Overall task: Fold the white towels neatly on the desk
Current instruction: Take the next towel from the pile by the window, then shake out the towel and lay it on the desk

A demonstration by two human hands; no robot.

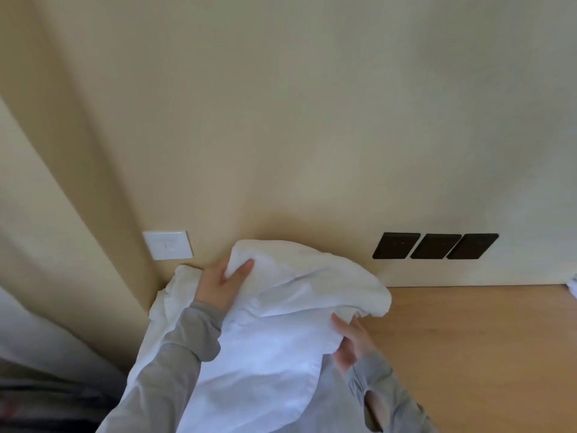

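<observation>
Both grips clamp bunched towel (299, 295), L hand (218, 284) top, R hand (349, 342) underneath; risk: uneven edges w/ slack hanging off counter (484, 354).

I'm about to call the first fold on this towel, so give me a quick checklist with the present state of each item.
1. Left hand has a hold on the white towel: ok, fingers pressed into the bunched upper part.
2. Right hand has a hold: ok, gripping a lower edge.
3. Towel spread flat: not ok, it is crumpled and lifted.
4. Corners or edges found: cannot tell, they are buried in folds.
5. Free space on the desk: ok, bare wood to the right.
6. Other towels ready: cannot tell, only a white scrap shows at the frame's right edge.
</observation>
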